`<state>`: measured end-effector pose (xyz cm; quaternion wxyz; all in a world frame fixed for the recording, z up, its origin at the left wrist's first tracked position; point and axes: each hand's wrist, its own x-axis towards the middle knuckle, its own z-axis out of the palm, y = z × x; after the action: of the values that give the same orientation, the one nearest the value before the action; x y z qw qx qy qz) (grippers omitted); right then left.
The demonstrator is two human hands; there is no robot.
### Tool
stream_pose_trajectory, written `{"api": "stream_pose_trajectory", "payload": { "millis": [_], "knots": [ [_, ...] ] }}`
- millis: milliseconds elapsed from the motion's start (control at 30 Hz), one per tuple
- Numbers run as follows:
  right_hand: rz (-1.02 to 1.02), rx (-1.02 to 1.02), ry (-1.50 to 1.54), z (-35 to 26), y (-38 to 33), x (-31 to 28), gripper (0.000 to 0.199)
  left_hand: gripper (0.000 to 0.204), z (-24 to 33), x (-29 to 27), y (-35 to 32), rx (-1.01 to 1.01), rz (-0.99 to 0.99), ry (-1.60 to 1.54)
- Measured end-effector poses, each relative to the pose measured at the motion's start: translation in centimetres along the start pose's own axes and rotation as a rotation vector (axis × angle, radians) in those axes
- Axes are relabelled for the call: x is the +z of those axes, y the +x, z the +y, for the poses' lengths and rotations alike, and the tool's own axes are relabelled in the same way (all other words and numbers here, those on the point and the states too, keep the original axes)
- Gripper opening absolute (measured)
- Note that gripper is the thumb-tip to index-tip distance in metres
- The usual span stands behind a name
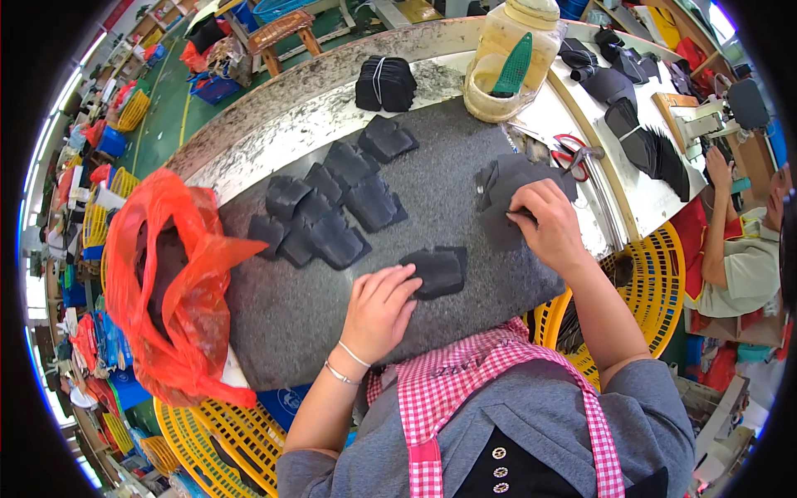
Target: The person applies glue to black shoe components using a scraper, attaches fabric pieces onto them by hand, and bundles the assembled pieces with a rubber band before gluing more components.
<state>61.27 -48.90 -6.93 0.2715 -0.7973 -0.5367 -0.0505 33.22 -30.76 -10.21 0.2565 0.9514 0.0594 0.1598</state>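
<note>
My left hand (382,307) lies with its fingers stretched out, the tips touching the left edge of a single black cut piece (440,271) on the dark grey work mat (290,340). To the right, my right hand (548,220) pinches at the edge of a loose pile of thin black pieces (506,187); its fingertips are closed and partly hide what they grip. Several small, curved black pieces (332,236) overlap in rows on the mat's left half.
A crumpled red plastic bag (170,290) stands at the left. Beyond the mat are a tied black stack (386,83) and a cloudy plastic container (490,104) holding a green scoop-like tool (513,65). Red-handled scissors (569,156) lie right. Yellow baskets (656,274) flank me; a co-worker (730,257) sits far right.
</note>
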Motion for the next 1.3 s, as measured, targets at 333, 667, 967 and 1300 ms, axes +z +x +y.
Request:
{"api": "stream_pose_trajectory", "payload": {
  "millis": [333,667,967,1300],
  "knots": [
    [-0.194,-0.273,0.443,-9.4,-8.0,0.2,0.03,0.054,9.2,0.0,-1.0,-0.284,0.091,-0.525],
    [-0.394,0.415,1.089,-10.9,-8.8,1.6,0.03,0.009,7.0,-0.2,-3.2,-0.669,0.052,-1.151],
    [-0.258,0.462,0.89,-8.7,-2.7,5.1,0.028,0.023,1.7,-0.2,2.3,-0.673,-0.012,-0.649],
    [-0.288,0.447,0.603,-8.1,-2.0,6.8,0.026,0.023,-0.2,1.3,3.8,-0.68,-0.122,-0.443]
  ]
}}
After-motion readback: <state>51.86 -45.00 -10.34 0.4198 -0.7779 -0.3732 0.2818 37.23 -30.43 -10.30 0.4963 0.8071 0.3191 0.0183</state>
